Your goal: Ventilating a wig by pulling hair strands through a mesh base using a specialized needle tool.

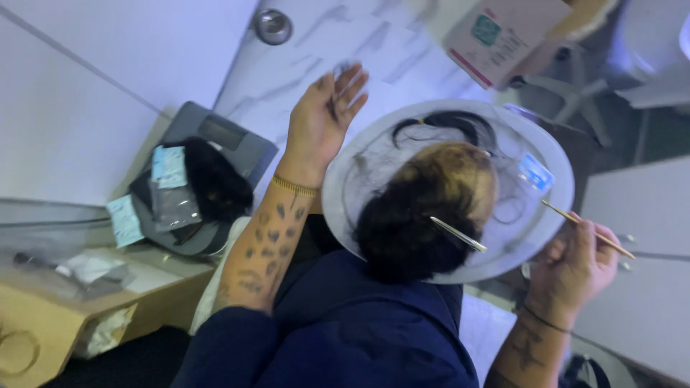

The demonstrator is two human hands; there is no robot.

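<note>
Wig (pixel 424 208) work fills the middle of the view: a dark hairpiece with a bare tan lace crown sits on a round pale tray (pixel 553 154) resting in the person's lap, over a navy garment. A silver clip (pixel 458 234) lies pinned across the dark hair at the near side, and a loose black curl of strands (pixel 445 122) sits on the tray's far side beside a small blue packet (pixel 535 172).

Out to the right hand (pixel 575 269) now, fingers closed on a thin gold needle tool (pixel 589 228) that angles up toward the tray's rim. The left hand (pixel 323 118) is lifted above the tray's left edge, fingers loosely spread, and it seems to pinch a few fine hairs, though motion blur makes that hard to confirm.

Judging by the setup, steady work here calls for keeping the tray level on the lap, taking only a thin pinch of strands, and bringing the tool tip to the bare lace patch rather than the filled hair.

Further out, a grey case (pixel 237 140) on the floor at left holds another dark bundle of hair (pixel 212 183) and some packets. A wooden table (pixel 43 323) corner shows at lower left, a cardboard box (pixel 503 32) up top.

The tool's tip is too fine to read, the frame is tilted and soft, and the right forearm is cut off at the bottom edge.
</note>
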